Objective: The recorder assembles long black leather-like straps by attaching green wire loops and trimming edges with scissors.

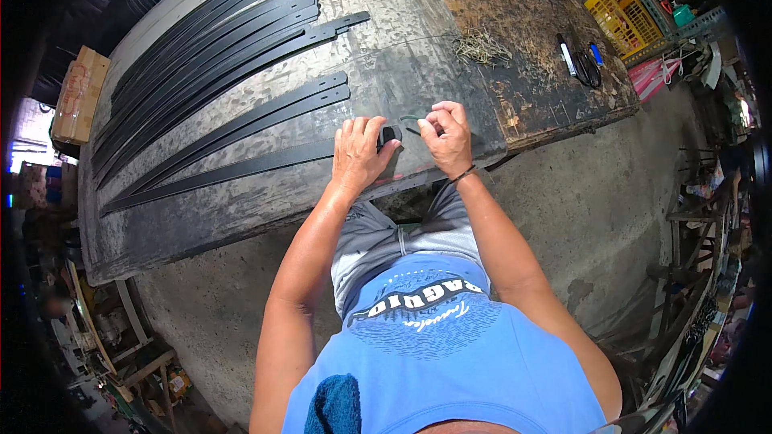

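Note:
Several long black straps lie fanned out on the worktable [265, 197], leather-like, with rounded ends that have slots and small holes. On the nearest black strap [241, 175] my left hand [359, 150] presses its end against the table, thumb and fingers closed about it. A small dark looped piece [390, 136] shows at that end, beside my thumb; its kind is too small to make out. Just to the right, my right hand [447, 138] is closed in a pinch on a thin dark strand [412, 119], whose tip points toward the strap's end.
Dry fibre scraps [481, 48] lie on the table's brown worn part. A white marker-like tool [567, 55] and a coiled black cord [589, 72] rest near its right edge. A yellow crate [623, 20] stands beyond it. At the far left is a cardboard box [80, 95].

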`<move>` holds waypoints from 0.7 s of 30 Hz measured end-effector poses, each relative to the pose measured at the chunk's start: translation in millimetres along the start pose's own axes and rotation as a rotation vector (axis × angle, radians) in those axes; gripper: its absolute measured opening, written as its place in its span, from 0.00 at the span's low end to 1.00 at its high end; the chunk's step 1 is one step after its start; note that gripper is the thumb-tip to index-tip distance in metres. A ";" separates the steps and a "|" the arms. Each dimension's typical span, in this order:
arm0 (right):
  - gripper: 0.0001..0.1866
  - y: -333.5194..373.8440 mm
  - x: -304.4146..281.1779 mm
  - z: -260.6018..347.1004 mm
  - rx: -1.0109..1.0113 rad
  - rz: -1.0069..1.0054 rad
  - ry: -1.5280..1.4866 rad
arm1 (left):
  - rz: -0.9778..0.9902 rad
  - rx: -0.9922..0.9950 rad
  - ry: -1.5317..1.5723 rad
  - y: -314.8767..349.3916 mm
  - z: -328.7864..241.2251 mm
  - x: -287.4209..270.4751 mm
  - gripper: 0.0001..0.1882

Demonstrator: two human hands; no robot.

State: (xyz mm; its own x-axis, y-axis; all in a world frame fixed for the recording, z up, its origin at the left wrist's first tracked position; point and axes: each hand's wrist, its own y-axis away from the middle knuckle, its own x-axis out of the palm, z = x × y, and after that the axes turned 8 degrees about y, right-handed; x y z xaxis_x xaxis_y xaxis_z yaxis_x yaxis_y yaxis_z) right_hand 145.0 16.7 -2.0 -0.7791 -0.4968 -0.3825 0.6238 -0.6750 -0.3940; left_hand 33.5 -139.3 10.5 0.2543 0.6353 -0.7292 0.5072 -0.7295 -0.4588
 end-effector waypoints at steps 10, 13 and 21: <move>0.06 1.3 -0.9 -1.8 -0.099 0.078 0.099 | 0.018 -0.023 0.047 -0.3 0.5 -2.9 0.21; 0.06 0.8 -2.5 0.5 -0.100 0.100 0.107 | 0.017 -0.022 0.050 -0.3 0.6 -2.4 0.21; 0.06 0.3 -5.7 2.6 -0.084 0.139 0.077 | 0.018 -0.022 0.042 -0.6 0.8 -1.6 0.20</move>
State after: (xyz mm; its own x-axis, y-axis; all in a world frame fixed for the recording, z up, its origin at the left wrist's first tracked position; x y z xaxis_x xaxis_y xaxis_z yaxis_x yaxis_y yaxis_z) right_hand 149.4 17.9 2.2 -0.6800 -0.5367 -0.4996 0.7306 -0.5530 -0.4005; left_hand 32.1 -140.1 11.5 0.2977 0.6327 -0.7149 0.5198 -0.7355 -0.4345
